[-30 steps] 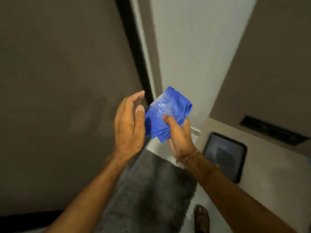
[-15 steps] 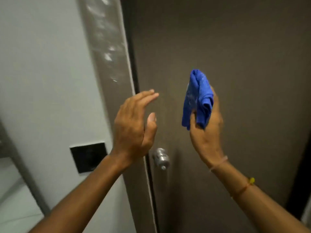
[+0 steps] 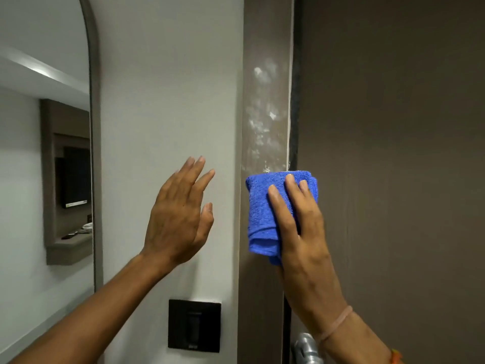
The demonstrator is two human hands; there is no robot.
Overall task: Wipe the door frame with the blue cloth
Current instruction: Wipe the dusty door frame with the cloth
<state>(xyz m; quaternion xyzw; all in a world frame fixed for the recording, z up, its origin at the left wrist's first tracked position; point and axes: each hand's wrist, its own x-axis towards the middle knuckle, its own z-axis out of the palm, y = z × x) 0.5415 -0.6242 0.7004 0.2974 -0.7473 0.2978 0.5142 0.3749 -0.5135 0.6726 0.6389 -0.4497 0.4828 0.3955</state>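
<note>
The right hand (image 3: 301,232) lies flat, fingers extended, and presses the folded blue cloth (image 3: 265,214) against the door frame (image 3: 265,101). The cloth covers the full width of the frame's brown face, just left of the closed door (image 3: 393,153). The left hand (image 3: 178,216) is open and holds nothing; it is raised in front of the white wall (image 3: 168,88), and contact with the wall cannot be confirmed.

Progress: wiping appears to be at an early stage. White smears and specks (image 3: 262,116) cover the frame directly above the cloth and extend well upward. The section below the cloth looks free of marks. Remaining work, as judged here: the whole soiled length above the cloth, most likely by an upward stroke.
</note>
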